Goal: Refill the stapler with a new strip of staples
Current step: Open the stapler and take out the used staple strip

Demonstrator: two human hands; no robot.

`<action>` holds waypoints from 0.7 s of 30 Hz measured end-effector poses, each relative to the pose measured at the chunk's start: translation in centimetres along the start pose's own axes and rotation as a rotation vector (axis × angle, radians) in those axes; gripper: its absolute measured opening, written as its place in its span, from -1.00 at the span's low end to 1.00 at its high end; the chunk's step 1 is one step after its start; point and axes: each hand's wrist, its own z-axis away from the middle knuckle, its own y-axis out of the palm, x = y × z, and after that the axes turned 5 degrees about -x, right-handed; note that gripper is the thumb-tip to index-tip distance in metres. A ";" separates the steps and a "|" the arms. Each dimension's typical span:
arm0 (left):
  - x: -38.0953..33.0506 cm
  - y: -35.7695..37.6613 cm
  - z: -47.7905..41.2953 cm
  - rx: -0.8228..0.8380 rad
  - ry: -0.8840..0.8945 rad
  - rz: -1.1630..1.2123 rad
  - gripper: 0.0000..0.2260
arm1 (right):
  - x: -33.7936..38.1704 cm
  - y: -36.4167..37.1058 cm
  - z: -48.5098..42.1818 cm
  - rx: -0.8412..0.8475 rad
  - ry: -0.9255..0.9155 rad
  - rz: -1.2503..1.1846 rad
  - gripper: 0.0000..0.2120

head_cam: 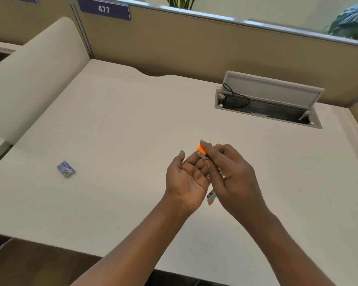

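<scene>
A small orange and grey stapler (203,154) is held above the desk, mostly hidden by my fingers; its orange tip shows at the top and its grey and orange end (211,198) sticks out below. My right hand (232,174) grips it from the right. Beside it, my left hand (186,178) is palm up with fingers loosely curled, their tips touching the stapler's metal part. A small blue-grey box of staples (66,169) lies on the desk far to the left of both hands. No loose strip of staples is visible.
The cream desk (122,120) is bounded by tan partition walls (194,44) at the back. An open cable hatch (269,104) with a raised lid and black cord sits at the back right. A rounded side divider (35,75) stands on the left. The near desk edge runs below my forearms.
</scene>
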 end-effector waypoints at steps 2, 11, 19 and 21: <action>0.2 0.1 0.1 0.016 0.000 -0.018 -0.44 | -0.1 0.3 0.3 0.102 -0.047 0.038 -0.61; 0.1 0.1 -0.5 0.041 -0.009 0.009 -0.44 | -0.7 -0.8 -0.6 0.113 -0.061 0.033 -0.62; 0.0 0.0 -0.8 0.059 0.000 0.046 -0.38 | -0.5 -0.9 -0.2 0.046 -0.057 -0.006 -0.64; 0.0 -0.3 -0.9 0.082 -0.002 0.028 -0.35 | -0.8 -0.5 0.2 0.099 -0.056 0.034 -0.64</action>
